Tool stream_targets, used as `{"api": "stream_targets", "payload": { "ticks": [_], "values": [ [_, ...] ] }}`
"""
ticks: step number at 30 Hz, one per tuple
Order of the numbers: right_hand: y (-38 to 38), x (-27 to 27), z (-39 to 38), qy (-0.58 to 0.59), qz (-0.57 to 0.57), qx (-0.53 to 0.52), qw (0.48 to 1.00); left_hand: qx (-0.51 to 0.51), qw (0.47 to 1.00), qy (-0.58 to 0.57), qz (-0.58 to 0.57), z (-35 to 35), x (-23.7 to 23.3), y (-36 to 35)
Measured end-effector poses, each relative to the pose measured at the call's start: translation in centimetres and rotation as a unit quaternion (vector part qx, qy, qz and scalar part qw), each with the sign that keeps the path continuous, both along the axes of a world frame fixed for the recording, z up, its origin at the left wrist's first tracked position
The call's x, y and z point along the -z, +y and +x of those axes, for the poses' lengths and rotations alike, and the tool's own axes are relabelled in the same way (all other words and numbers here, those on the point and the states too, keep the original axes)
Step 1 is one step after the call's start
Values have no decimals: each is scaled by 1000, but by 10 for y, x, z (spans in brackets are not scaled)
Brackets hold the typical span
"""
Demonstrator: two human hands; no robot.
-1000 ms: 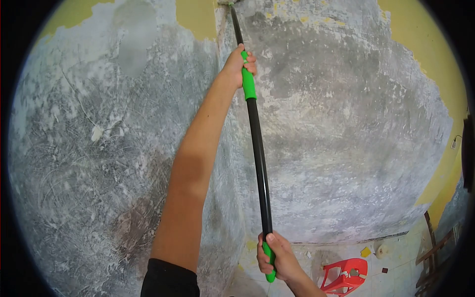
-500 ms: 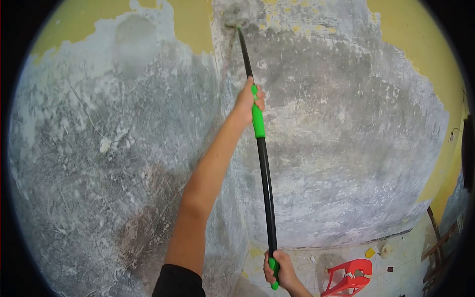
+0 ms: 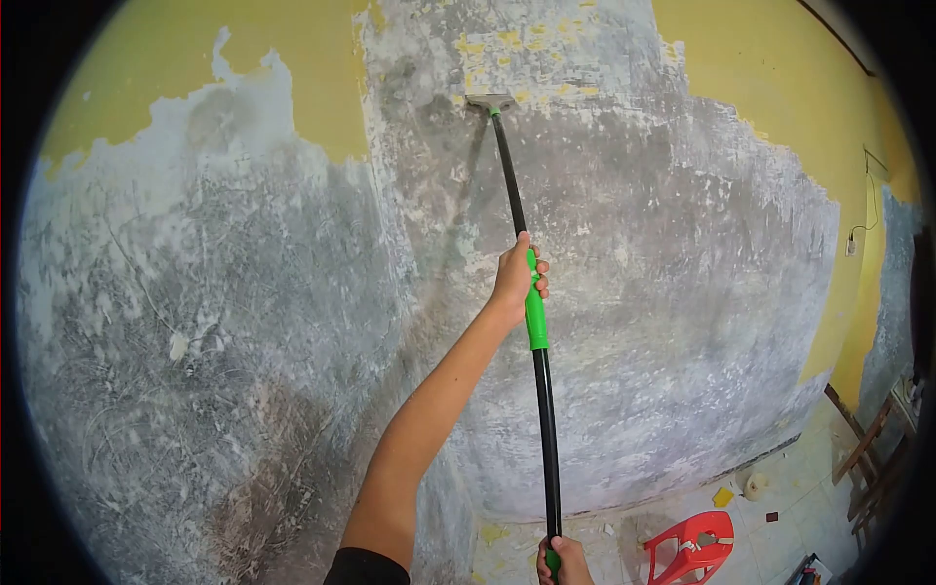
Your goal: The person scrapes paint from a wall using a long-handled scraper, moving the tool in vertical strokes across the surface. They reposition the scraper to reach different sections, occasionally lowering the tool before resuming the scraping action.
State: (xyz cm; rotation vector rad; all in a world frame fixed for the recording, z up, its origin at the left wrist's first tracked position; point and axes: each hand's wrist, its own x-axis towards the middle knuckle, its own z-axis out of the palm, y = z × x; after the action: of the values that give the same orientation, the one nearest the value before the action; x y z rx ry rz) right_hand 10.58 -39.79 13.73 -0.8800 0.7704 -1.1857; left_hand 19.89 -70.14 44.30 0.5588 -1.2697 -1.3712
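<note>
A long black pole (image 3: 548,429) with green grips runs up in front of a wall of grey plaster and yellow paint patches. My left hand (image 3: 519,275) is wrapped round its upper green grip, arm stretched out. Lower down, at the bottom edge of the view, my right hand (image 3: 565,562) holds the green end of the pole. At the top of the pole, a flat scraper head (image 3: 490,101) lies at the wall, just under some yellow flecks.
A red plastic stool (image 3: 690,548) stands on the tiled floor (image 3: 624,522) at lower right, near a yellow scrap (image 3: 722,497) and a whitish roll (image 3: 756,486). Wooden furniture (image 3: 871,444) is at the right edge. A socket (image 3: 851,247) with a cable is on the right wall.
The scraper head has moved away from the wall corner, rightward along the wall. Both hands sit lower in view with the pole. The view has shifted up and to the right.
</note>
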Motion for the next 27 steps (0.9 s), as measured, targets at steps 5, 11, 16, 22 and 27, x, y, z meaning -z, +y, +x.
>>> {"api": "stream_targets", "payload": {
  "ticks": [5,11,16,22,27],
  "values": [
    [9,22,-1,-18,40,-9,999,12,1000,12,14,-3,21,1],
    [-3,21,3,1,46,-22,999,-5,1000,17,4,4,18,-3],
    [-22,15,-2,15,30,1,999,26,1000,9,-9,2,6,-17],
    [-38,-1,-11,25,26,-7,999,26,999,29,-12,-5,-8,-30],
    [-42,-3,-18,35,30,-22,999,28,999,29,-17,-8,-11,-32]
  ]
}}
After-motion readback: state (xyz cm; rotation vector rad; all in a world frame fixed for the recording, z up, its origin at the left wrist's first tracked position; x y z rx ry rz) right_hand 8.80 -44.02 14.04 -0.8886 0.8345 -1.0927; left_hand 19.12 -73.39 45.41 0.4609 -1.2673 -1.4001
